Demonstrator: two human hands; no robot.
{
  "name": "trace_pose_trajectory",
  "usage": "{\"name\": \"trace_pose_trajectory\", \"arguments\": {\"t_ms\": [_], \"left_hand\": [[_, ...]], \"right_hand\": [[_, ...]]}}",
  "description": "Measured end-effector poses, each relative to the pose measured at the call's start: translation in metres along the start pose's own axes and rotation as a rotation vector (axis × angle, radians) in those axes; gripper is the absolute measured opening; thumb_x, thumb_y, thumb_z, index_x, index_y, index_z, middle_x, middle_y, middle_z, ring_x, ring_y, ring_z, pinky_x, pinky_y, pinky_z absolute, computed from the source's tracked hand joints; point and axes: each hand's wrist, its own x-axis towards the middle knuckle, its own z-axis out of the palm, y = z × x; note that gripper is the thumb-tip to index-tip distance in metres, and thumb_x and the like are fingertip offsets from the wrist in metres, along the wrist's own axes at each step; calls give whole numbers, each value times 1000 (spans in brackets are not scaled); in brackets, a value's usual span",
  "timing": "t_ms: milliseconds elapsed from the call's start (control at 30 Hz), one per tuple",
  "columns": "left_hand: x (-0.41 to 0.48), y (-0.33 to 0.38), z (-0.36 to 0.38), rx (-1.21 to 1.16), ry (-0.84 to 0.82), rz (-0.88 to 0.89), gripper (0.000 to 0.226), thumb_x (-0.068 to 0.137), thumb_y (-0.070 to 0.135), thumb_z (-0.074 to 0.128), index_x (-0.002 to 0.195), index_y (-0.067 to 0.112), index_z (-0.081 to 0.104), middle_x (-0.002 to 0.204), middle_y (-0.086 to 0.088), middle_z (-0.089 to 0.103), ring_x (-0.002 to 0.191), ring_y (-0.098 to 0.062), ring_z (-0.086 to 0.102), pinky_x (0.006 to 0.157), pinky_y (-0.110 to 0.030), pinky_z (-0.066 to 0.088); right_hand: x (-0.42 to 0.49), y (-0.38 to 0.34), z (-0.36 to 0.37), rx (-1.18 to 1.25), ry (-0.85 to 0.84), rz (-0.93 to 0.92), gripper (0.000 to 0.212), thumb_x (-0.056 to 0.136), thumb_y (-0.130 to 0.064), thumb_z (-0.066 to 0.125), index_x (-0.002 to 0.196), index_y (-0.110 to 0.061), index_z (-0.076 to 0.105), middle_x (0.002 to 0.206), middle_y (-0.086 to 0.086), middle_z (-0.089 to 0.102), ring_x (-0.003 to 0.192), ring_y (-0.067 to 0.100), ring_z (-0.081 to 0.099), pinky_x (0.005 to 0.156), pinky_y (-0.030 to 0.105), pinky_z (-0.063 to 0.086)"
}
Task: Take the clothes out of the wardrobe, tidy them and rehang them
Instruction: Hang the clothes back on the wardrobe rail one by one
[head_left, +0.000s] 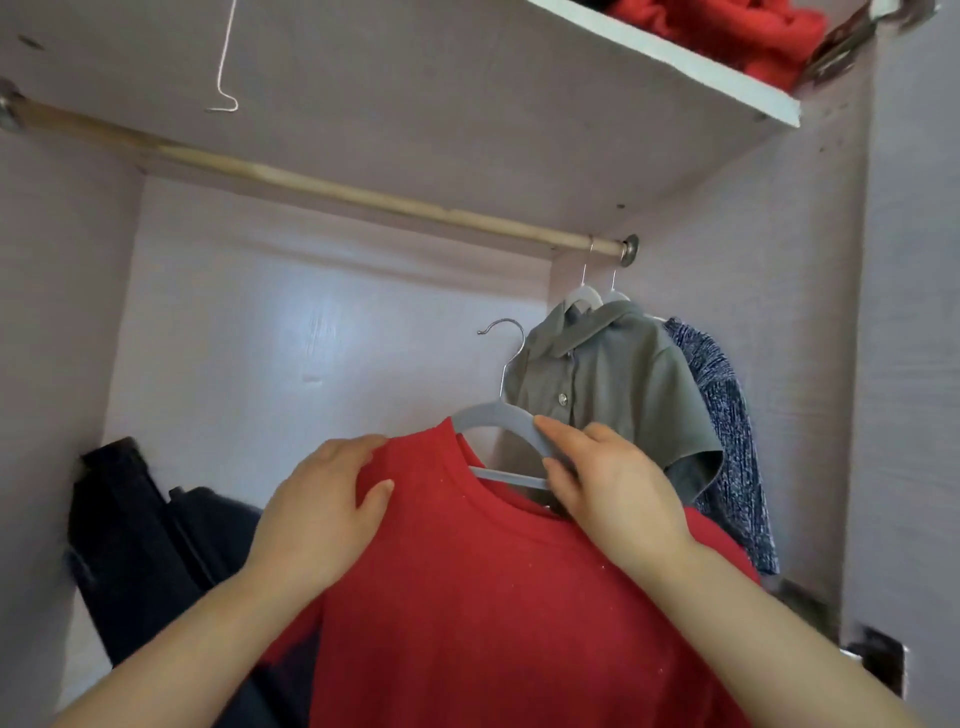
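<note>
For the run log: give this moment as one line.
state: red top on grey hanger, off rail | left hand: grips top's shoulder | right hand: holds hanger | on rail: green shirt, patterned garment

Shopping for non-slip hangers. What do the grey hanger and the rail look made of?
The grey hanger looks matte, fuzzy, probably flocked plastic; its hook shines like metal. The rail looks pale, dull, scuffed, probably wood.

the left hand (332, 499) grips the shoulder of a red top (467, 597) while the right hand (608, 483) holds the grey hanger (498, 415) inside its neck. behind, a green shirt (613, 384) and a blue patterned garment (727, 426) hang on the wooden rail (322, 184) of the wardrobe (234, 332).
</note>
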Motion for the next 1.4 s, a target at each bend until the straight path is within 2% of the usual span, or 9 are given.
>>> {"name": "trace_pose_trajectory", "arguments": {"t_ms": [267, 367, 533, 700, 833, 967, 1167, 1267, 1400], "left_hand": [[104, -45, 38, -95, 53, 107, 44, 85, 25, 60, 128, 25, 51, 115, 3, 59, 95, -8, 53, 81, -25, 41], [132, -51, 52, -125, 64, 144, 44, 85, 23, 61, 128, 24, 52, 114, 2, 59, 90, -5, 47, 77, -24, 38], [165, -52, 72, -127, 71, 194, 49, 83, 10, 59, 129, 25, 51, 110, 6, 57, 89, -4, 46, 76, -24, 37], [184, -53, 87, -105, 121, 192, 49, 82, 12, 61, 127, 29, 51, 107, 10, 57, 87, -4, 46, 70, -23, 32], [194, -57, 100, -82, 133, 208, 48, 81, 14, 63, 125, 29, 53, 100, 15, 54, 84, -2, 47, 67, -20, 32], [192, -61, 117, -81, 111, 206, 49, 80, 15, 65, 125, 31, 53, 98, 18, 53, 83, 0, 49, 70, -21, 34], [184, -61, 135, -86, 65, 225, 50, 77, 11, 67, 124, 26, 56, 98, 11, 58, 81, -1, 48, 69, -20, 35], [183, -60, 135, -103, 58, 246, 50, 76, 9, 68, 123, 23, 58, 95, 10, 58, 81, -4, 50, 73, -24, 41], [183, -63, 128, -97, 62, 253, 51, 78, 11, 65, 126, 24, 54, 100, 10, 57, 85, -3, 48, 77, -23, 40]], "right_hand": [[116, 37, 31, -126, 124, 60, 38, 92, -27, 47, 130, -28, 50, 100, 8, 57, 95, 29, 57, 74, 38, 48], [152, 53, 32, -168, 191, 84, 33, 90, -21, 50, 122, -22, 56, 99, 12, 58, 92, 32, 57, 69, 38, 47], [202, 83, 36, -209, 260, 167, 26, 91, -21, 47, 113, -19, 59, 95, 16, 58, 87, 38, 57, 64, 36, 41], [240, 109, 43, -190, 287, 163, 26, 91, -19, 48, 113, -16, 61, 97, 22, 61, 89, 41, 58, 68, 40, 45], [248, 124, 51, -131, 286, 128, 33, 85, -14, 52, 117, -15, 60, 97, 22, 63, 92, 39, 57, 74, 42, 47], [233, 135, 62, -181, 246, 59, 34, 86, -22, 55, 120, -21, 58, 95, 17, 63, 90, 37, 58, 71, 40, 46], [217, 136, 63, -215, 246, -12, 32, 87, -23, 56, 118, -20, 60, 94, 15, 66, 89, 34, 59, 71, 39, 48], [217, 133, 61, -206, 223, 16, 37, 88, -26, 57, 125, -23, 57, 104, 12, 65, 96, 31, 58, 76, 36, 45], [207, 126, 62, -265, 236, 71, 40, 86, -29, 59, 126, -26, 56, 110, 7, 61, 104, 30, 54, 79, 36, 43]]}}
